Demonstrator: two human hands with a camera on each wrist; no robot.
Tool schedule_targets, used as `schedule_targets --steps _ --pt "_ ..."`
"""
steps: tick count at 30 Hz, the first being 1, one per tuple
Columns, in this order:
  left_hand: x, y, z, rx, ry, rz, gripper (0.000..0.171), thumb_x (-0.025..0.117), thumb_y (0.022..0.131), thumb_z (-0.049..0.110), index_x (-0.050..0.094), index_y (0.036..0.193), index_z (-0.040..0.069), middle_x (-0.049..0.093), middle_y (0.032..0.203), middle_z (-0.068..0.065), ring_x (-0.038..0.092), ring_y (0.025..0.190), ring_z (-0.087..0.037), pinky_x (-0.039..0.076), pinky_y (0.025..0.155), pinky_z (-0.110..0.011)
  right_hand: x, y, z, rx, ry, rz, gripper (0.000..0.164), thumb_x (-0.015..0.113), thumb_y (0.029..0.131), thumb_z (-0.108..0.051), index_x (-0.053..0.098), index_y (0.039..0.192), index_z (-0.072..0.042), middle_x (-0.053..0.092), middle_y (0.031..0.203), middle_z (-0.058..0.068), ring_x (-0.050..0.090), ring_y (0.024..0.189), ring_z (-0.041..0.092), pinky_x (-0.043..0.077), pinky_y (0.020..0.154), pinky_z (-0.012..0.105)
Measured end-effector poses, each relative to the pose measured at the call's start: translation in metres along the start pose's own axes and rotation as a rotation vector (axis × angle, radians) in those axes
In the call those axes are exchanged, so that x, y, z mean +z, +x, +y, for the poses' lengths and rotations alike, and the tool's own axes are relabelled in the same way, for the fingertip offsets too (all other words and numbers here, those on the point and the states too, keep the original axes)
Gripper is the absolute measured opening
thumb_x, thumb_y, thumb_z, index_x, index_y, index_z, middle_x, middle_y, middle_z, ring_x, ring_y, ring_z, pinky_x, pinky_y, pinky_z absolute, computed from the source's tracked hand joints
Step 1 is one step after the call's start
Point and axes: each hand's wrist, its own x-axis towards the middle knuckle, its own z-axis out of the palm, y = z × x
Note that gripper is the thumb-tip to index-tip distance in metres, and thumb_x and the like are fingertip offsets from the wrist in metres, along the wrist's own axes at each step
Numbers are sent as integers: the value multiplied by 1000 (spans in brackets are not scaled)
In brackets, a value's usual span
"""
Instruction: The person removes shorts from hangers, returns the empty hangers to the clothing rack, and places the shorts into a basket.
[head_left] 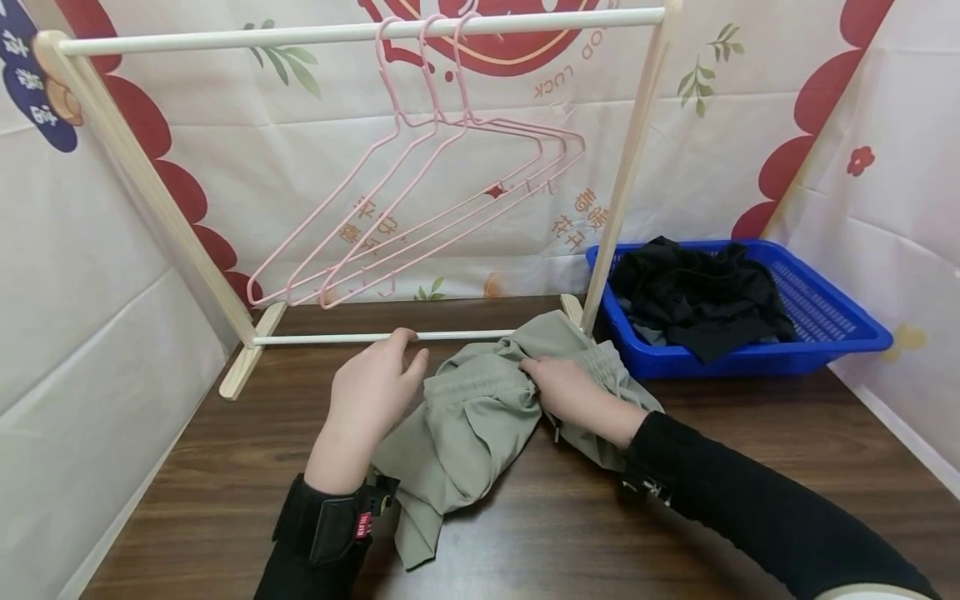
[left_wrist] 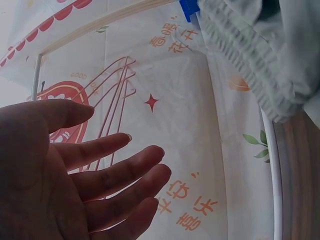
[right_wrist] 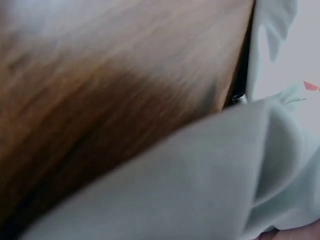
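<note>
Grey-green pants (head_left: 480, 417) with a gathered elastic waistband (left_wrist: 250, 70) lie bunched on the table, one end trailing toward the front. My right hand (head_left: 573, 392) grips the fabric near the waistband, its fingertips partly sunk in the folds. In the right wrist view pale cloth (right_wrist: 200, 180) fills the lower part, and a small metal cord tip (right_wrist: 240, 98) shows beside it. Left of the pants, my left hand (head_left: 375, 387) is held above the table with nothing in it. Its fingers are spread and loosely bent in the left wrist view.
A wooden rack (head_left: 630, 167) with a white top rail (head_left: 225, 35) stands behind the hands. Three pink hangers (head_left: 427, 125) hang from it. To the right, a blue basket (head_left: 840, 325) holds dark clothes (head_left: 705, 292). The rack's low white bar (head_left: 322, 339) runs just behind my left hand.
</note>
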Motion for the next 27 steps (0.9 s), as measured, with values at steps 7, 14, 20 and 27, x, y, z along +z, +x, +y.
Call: schedule_targets --steps 7,14,20,27 --pt "0 -1 0 8 5 -8 38 53 99 36 61 126 11 69 87 -2 55 61 -14 45 56 -35 -12 -8 14 124 316 -72 60 45 81 16 51 138 0 56 132 20 58 110 34 46 80 39" --pt "-1 -2 2 8 11 -22 38 53 99 35 60 127 11 63 75 3 52 58 -12 43 54 -33 -15 -16 26 180 560 -85 61 40 83 14 45 142 1 47 142 22 51 110 31 39 77 40" --pt "-2 -2 4 24 15 -17 37 53 99 35 61 126 11 55 65 6 50 55 -12 41 52 -33 -23 -21 29 202 696 -139 58 39 85 13 45 142 3 42 144 26 45 122 36 39 86 42" --pt "-3 -2 5 34 2 -24 35 54 99 34 61 124 12 56 67 6 50 56 -13 42 52 -34 -39 -29 31 271 844 -210 55 52 90 -2 45 144 -3 42 145 21 41 130 33 38 96 39"
